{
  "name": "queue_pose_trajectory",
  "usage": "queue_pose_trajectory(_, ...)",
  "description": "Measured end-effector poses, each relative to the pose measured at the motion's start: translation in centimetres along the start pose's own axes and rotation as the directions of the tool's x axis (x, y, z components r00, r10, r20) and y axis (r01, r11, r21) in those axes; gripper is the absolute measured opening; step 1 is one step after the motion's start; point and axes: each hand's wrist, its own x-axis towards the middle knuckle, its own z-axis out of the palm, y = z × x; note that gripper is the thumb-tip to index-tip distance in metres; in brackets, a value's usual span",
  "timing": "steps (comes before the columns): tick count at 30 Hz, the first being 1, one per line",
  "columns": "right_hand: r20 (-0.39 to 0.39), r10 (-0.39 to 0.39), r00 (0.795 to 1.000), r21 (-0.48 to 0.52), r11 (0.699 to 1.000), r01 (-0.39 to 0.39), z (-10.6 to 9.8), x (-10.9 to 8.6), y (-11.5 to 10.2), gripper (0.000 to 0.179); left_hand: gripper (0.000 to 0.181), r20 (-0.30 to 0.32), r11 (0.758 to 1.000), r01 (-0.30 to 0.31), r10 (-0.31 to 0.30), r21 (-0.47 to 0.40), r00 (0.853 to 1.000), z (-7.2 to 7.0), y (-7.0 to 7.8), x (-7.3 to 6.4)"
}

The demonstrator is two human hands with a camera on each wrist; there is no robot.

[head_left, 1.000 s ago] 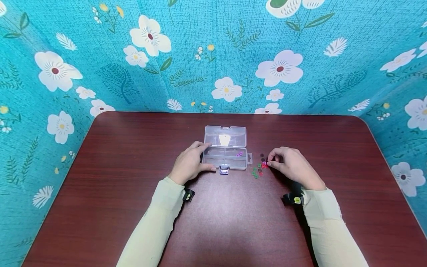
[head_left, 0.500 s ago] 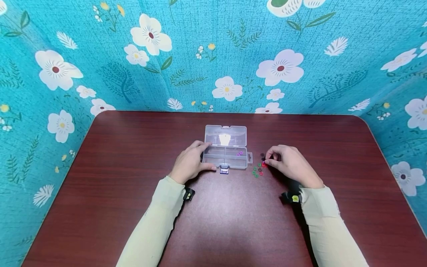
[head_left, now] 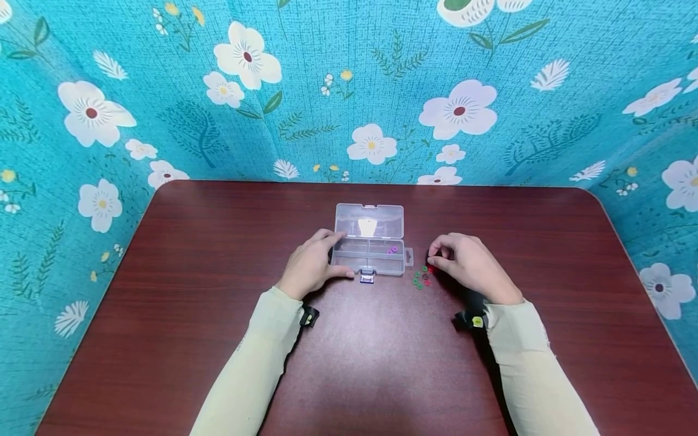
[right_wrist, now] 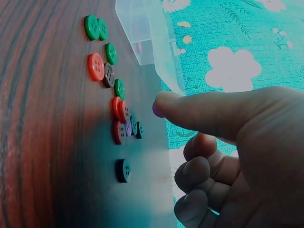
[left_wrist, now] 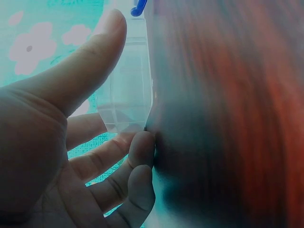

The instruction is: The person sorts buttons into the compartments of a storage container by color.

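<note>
A clear plastic box (head_left: pixel 388 272) with divided compartments sits on the table, its lid (head_left: pixel 349 221) laid open toward the back. Two purple buttons (head_left: pixel 394 249) lie in its back right compartment. My left hand (head_left: pixel 308 266) grips the box's left end, thumb along the front wall and fingers round the back and side. In the left wrist view the thumb lies across the box wall (left_wrist: pixel 128 80). My right hand (head_left: pixel 470 264) is above the loose buttons, pinching a purple button (right_wrist: pixel 158 111) that shows under the thumb tip. The index fingertip is hidden behind the thumb.
Right of the box lie several loose buttons: green buttons (right_wrist: pixel 92 27), red buttons (right_wrist: pixel 96 67), dark buttons (right_wrist: pixel 124 170) and one more purple button (right_wrist: pixel 128 128). A blue-edged latch (head_left: pixel 367 277) juts from the box front. A floral cloth (head_left: pixel 305 91) hangs behind the table (head_left: pixel 218 303).
My right hand has moved slightly left and back, covering some of the dark buttons in the head view. The left hand and the box have stayed in place.
</note>
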Motion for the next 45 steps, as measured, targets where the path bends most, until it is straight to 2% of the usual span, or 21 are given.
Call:
queue_pose_trajectory(19,-0.032,-0.008,0.999,0.026,1.000,0.009,0.7,1.2,-1.5,0.011,0.088,0.015,1.000,0.021,-0.021,-0.003,1.000,0.0,0.1,0.0)
queue_pose_trajectory(34,-0.038,0.000,0.999,0.056,0.998,0.003,1.2,2.0,-2.9,0.011,0.088,0.002,1.000,0.010,-0.010,-0.001,1.000,0.1,0.1,0.0)
queue_pose_trajectory(45,-0.072,-0.051,0.996,0.063,0.996,0.056,1.9,2.6,-3.7,0.011,0.087,0.006,1.000,0.011,-0.011,0.000,1.000,0.1,0.0,0.0)
